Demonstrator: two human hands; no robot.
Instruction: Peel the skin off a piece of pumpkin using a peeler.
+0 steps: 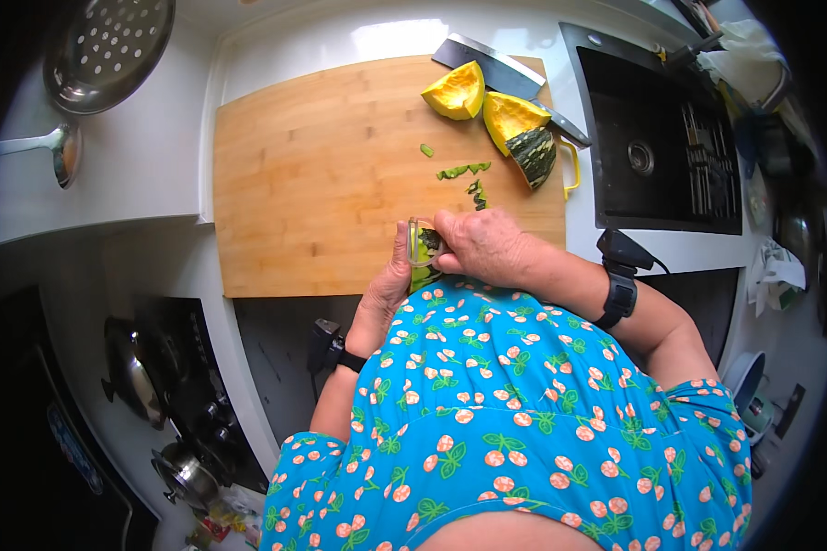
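Note:
My left hand (388, 281) grips a pumpkin piece (424, 277) close to my body, at the front edge of the bamboo cutting board (317, 186). Its rind shows dark green and pale green patches, and my shirt hides part of it. In my right hand (486, 244) is a peeler (413, 241), its head lying over the rind. Beyond my hands, strips of green peel (463, 171) lie on the board. Farther back rest a yellow-fleshed pumpkin wedge (453, 91), a second wedge (510, 118) and a piece with dark mottled rind (534, 157).
A cleaver (493, 69) lies behind the wedges, its handle pointing toward the black sink (661, 151) at right. The board has a yellow handle (573, 169). At upper left are a perforated metal strainer (110, 52) and a ladle (65, 155). A cooktop (186, 386) with pots stands lower left.

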